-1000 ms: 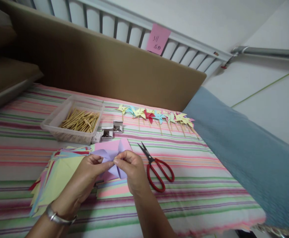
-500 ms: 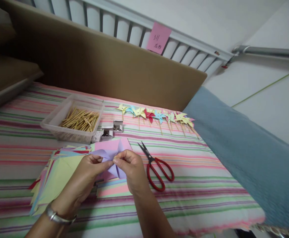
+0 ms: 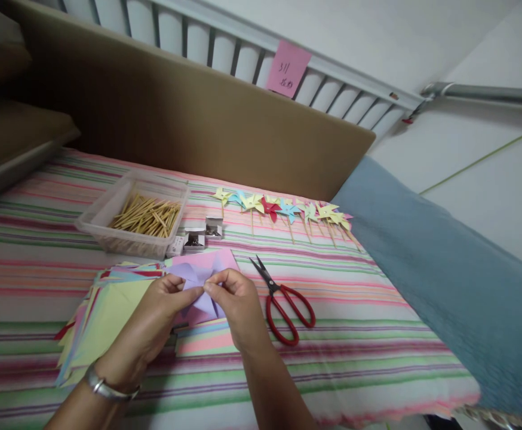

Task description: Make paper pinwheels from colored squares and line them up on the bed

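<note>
A purple paper pinwheel (image 3: 197,273) with folded blades is held between my two hands, above a stack of pink paper (image 3: 227,260). My left hand (image 3: 168,304) pinches it from the left, thumb pointing to its centre. From the right, my right hand (image 3: 235,301) presses thumb and forefinger together at the middle of the paper. Whether a pin is in the fingers cannot be seen. To the left lies a fanned pile of coloured paper squares (image 3: 113,313), yellow on top. Scissors with red handles (image 3: 283,298) lie to the right of my right hand, blades slightly apart.
A clear plastic box (image 3: 91,222) of wooden sticks (image 3: 147,216) stands behind the paper pile. Beside it are two small boxes of metal pieces (image 3: 195,240). Several finished pinwheels (image 3: 288,209) lie in a row at the back, before a brown board (image 3: 189,119).
The purple paper's blades have shifted a little between my fingers, and its top left blade now looks more curled over. Both hands stay in nearly the same place.
</note>
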Tool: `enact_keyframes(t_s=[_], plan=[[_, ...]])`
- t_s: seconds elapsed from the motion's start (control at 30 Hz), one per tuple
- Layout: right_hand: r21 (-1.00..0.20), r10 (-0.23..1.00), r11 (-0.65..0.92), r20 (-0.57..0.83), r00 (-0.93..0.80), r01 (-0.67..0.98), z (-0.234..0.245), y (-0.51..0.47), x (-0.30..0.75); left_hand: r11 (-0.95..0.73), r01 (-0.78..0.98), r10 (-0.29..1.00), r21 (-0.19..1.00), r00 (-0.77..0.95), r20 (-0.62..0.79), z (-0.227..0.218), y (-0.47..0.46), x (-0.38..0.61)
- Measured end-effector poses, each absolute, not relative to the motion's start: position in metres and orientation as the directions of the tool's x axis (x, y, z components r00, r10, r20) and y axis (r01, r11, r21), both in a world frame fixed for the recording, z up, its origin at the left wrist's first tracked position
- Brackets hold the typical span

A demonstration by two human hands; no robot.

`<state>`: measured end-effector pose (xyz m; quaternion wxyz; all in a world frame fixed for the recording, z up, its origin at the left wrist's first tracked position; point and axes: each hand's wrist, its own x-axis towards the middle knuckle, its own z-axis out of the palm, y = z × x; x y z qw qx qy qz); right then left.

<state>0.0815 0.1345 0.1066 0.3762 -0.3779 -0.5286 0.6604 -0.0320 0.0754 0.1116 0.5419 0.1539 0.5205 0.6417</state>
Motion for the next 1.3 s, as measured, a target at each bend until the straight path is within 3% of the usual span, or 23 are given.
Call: enact_keyframes(t_s=[0.27,0.5,0.9,1.1,1.3], plan=[[-0.996,0.862,-0.051,-0.006,-0.507,-0.074,0.110,0.134,0.088,0.078,-0.485,0.894,0.871,-0.353,-0.277,0.112,0.077,-0.036],[-0.967,0.875,-0.147,-0.030,-0.482,-0.206,0.114,0.140,0.092,0.038,-0.504,0.892,0.863,-0.372,-0.257,0.111,0.079,-0.042],[-0.968,0.857,-0.216,-0.126,-0.499,-0.128,0.113,0.138,0.089,0.066,-0.531,0.895,0.845,-0.344,-0.286,0.106,0.079,-0.038],[-0.969,0.863,-0.164,-0.050,-0.503,-0.186,0.110,0.140,0.088,0.048,-0.515,0.883,0.856,-0.379,-0.278,0.107,0.080,-0.042],[-0.968,0.855,-0.190,-0.079,-0.513,-0.167,0.108,0.139,0.087,0.054,-0.510,0.899,0.858,-0.349,-0.264,0.107,0.078,-0.042]])
